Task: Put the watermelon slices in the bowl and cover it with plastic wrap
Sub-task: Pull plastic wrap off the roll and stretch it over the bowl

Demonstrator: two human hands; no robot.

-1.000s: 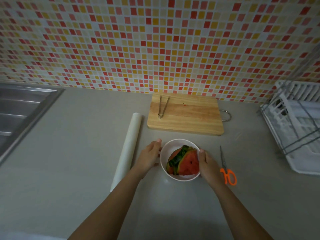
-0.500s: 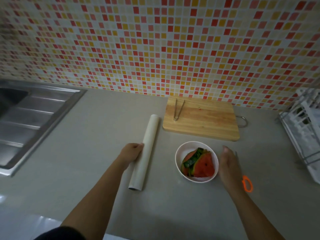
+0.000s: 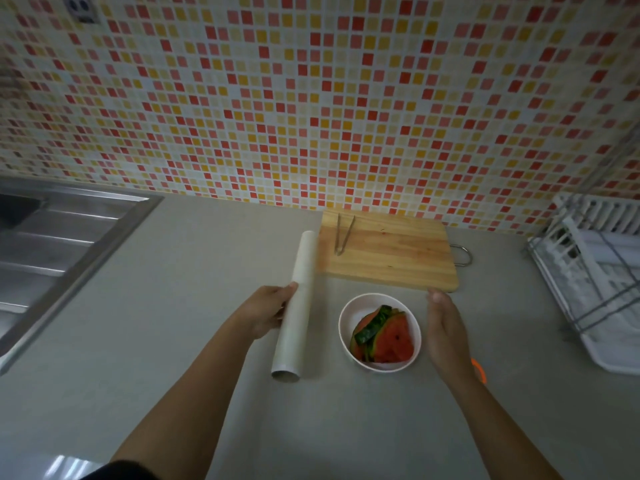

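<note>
A white bowl (image 3: 346,318) stands on the grey counter and holds several red watermelon slices (image 3: 389,337) with green rind. To its left lies the roll of plastic wrap (image 3: 297,320), pointing away from me. My left hand (image 3: 265,311) curls around the middle of the roll from its left side. Just right of the bowl, my right hand (image 3: 446,329) hovers with straight fingers and holds nothing.
A wooden cutting board (image 3: 391,252) with metal tongs (image 3: 343,233) lies behind the bowl. Orange-handled scissors (image 3: 479,370) peek out from under my right wrist. A steel sink (image 3: 52,244) is at the left, a white dish rack (image 3: 595,271) at the right.
Both hands have left the bowl. The left hand went to the plastic wrap roll and took hold of it; the right hand drew back to the bowl's right side.
</note>
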